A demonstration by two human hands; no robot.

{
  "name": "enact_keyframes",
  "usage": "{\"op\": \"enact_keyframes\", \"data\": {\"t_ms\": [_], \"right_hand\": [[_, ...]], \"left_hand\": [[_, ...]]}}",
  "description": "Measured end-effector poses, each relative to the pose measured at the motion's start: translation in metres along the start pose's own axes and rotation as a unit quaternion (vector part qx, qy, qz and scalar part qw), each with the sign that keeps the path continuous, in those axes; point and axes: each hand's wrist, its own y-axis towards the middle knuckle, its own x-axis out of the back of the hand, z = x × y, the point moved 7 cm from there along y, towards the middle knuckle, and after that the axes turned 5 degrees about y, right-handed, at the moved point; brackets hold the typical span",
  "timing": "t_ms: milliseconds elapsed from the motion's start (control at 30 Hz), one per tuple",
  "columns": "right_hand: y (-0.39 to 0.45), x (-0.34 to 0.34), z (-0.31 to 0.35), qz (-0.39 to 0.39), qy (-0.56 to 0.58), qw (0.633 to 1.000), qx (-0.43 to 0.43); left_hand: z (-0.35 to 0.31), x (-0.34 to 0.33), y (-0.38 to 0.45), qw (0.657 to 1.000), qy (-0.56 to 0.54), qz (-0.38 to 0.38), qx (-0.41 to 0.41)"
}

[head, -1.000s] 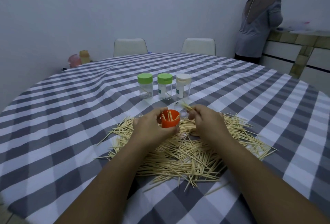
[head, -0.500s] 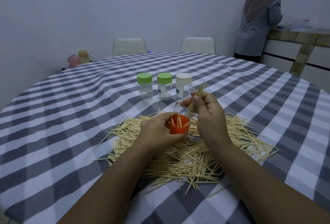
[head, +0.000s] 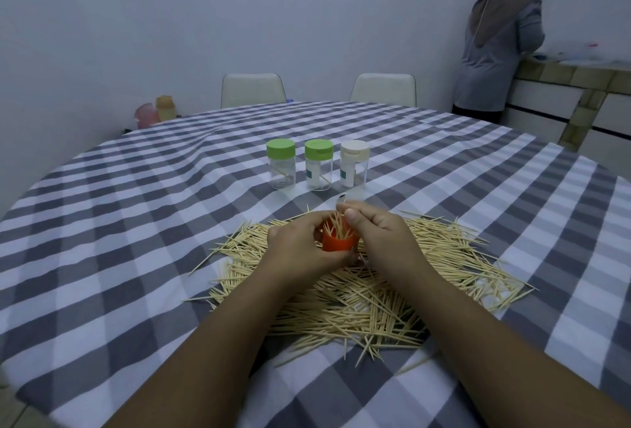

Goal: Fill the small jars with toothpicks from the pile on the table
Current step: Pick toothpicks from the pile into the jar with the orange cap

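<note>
On the round table before you, largest item first:
Table: covered with a grey and white checked cloth; everything below rests on it.
Toothpick pile: a broad loose heap on the near half, spread under and around both your hands.
Your left hand: fingers curled round the orange jar, holding it upright over the pile.
Your right hand: thumb and fingers pinching a small bunch of toothpicks at the mouth of the orange jar, just beside your left hand.
Capped jars: three clear jars in a row beyond the pile, well apart from your hands; two with green lids, one with a white lid. A toothpick or two shows inside the green-lidded ones.
Orange jar: open-topped, toothpicks standing in it and fanning out past the rim.
</note>
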Motion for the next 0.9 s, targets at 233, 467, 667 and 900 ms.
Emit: {"op": "enact_keyframes", "data": {"t_ms": [233,467,667,900], "right_hand": [[0.007,0.022,-0.002,-0.021,-0.124,0.992,0.004],[0.003,0.003,-0.018,0.112,-0.537,0.836,0.032],[0.005,-0.001,-0.018,0.097,-0.603,0.789,0.065],[0.004,0.002,-0.011,0.052,-0.617,0.782,0.071]], "left_hand": [[0.004,-0.002,-0.001,1.0,0.014,0.012,0.025],[0.005,-0.002,0.002,0.999,0.025,0.007,0.021],[0.008,-0.003,0.001,0.999,0.033,0.001,0.021],[0.007,0.003,0.001,0.999,0.014,-0.03,0.019]]}}
